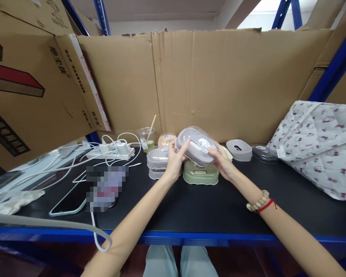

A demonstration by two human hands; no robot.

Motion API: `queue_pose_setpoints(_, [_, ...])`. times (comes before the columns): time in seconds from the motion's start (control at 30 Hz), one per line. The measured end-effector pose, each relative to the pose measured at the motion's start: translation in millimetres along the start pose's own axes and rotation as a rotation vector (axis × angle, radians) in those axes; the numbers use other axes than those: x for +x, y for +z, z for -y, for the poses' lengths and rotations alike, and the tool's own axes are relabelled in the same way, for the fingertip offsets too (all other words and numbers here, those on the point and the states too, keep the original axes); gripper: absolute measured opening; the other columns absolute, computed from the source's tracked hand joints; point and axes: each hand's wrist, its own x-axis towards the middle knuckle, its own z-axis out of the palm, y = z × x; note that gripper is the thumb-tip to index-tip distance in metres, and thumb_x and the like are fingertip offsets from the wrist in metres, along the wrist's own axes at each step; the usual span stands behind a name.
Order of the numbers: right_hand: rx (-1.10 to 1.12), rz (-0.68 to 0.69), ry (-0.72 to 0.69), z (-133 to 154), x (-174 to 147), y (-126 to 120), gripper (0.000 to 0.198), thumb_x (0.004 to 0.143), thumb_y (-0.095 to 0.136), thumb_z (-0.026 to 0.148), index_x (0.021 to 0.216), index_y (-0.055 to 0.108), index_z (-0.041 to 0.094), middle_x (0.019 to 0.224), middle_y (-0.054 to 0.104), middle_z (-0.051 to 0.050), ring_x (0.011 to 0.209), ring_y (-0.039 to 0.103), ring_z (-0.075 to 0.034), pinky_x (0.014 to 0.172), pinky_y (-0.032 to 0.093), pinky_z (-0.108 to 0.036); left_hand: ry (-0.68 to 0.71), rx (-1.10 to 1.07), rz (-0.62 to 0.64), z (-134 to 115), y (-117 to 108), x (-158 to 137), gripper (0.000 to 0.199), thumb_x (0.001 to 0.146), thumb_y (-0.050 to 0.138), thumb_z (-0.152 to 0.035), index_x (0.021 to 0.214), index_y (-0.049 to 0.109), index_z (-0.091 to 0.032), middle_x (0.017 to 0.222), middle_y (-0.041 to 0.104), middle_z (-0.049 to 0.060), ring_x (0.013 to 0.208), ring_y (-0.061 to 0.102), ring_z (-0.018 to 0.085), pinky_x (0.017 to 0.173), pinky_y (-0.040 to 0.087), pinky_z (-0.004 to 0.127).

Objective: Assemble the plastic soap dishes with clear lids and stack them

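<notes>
Phone (70, 199) seen at left, power strip (124, 155) placed behind it; grey box stack (157, 158) partly covered by left hand (176, 158). Lidded grey box (195, 142) gripped at both ends by left hand and right hand (223, 162), fingers curled round it, held tilted just above green box (201, 175). Black worktop (219, 211) backed by cardboard wall (219, 77), blue posts (102, 17) seen beyond.

Counting 1 left hand (175, 158), 1 right hand (223, 163), at least 3 lidded grey boxes (193, 143), 1 green box (201, 176), 1 peach box (165, 141), 1 cup (145, 135), 1 straw (152, 127), 1 bag (320, 150), 1 power strip (125, 155), 2 bracelets (261, 201), cables (46, 221) too tangled to count lol.
</notes>
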Motion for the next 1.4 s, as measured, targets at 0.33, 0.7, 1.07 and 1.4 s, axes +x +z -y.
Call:
queue_pose_setpoints(0.33, [0.026, -0.084, -0.053, 5, 3, -5, 0.059, 0.058, 0.07, 0.051, 0.11, 0.058, 0.026, 0.118, 0.063, -0.005, 0.114, 0.055, -0.025, 0.093, 0.047, -0.039, -0.012, 0.144, 0.086, -5, -5, 3, 0.051, 0.059, 0.074, -0.044, 0.1, 0.058, -0.02, 0.099, 0.063, 0.009, 0.087, 0.062, 0.024, 0.062, 0.056, 0.035])
queue_pose_setpoints(0.7, [-0.083, -0.004, -0.141, 11, 5, -15, 0.046, 0.062, 0.069, 0.051, 0.1, 0.065, 0.025, 0.111, 0.067, -0.004, 0.106, 0.059, -0.023, 0.092, 0.047, -0.04, 0.0, 0.262, 0.06, -3, -1, -3, 0.043, 0.061, 0.074, -0.046, 0.094, 0.062, -0.021, 0.1, 0.063, 0.007, 0.099, 0.058, 0.024, 0.081, 0.05, 0.035])
queue_pose_setpoints(1.07, [-0.023, -0.052, -0.132, 9, 5, -15, 0.062, 0.051, 0.07, 0.064, 0.101, 0.062, 0.027, 0.11, 0.067, -0.003, 0.108, 0.058, -0.025, 0.095, 0.045, -0.041, 0.375, 0.298, 0.082, 3, 3, -12, 0.039, 0.061, 0.075, -0.029, 0.096, 0.059, -0.023, 0.103, 0.063, 0.003, 0.105, 0.056, 0.022, 0.097, 0.04, 0.034])
queue_pose_setpoints(1.4, [-0.13, -0.332, -0.448, -12, 7, -18, 0.052, 0.063, 0.041, 0.075, 0.077, 0.05, 0.025, 0.078, 0.063, -0.003, 0.087, 0.061, -0.026, 0.075, 0.049, -0.04, 0.37, 0.378, 0.25, -3, -2, -17, 0.06, 0.044, 0.083, -0.016, 0.1, 0.063, -0.025, 0.11, 0.063, 0.006, 0.114, 0.052, 0.026, 0.097, 0.041, 0.034])
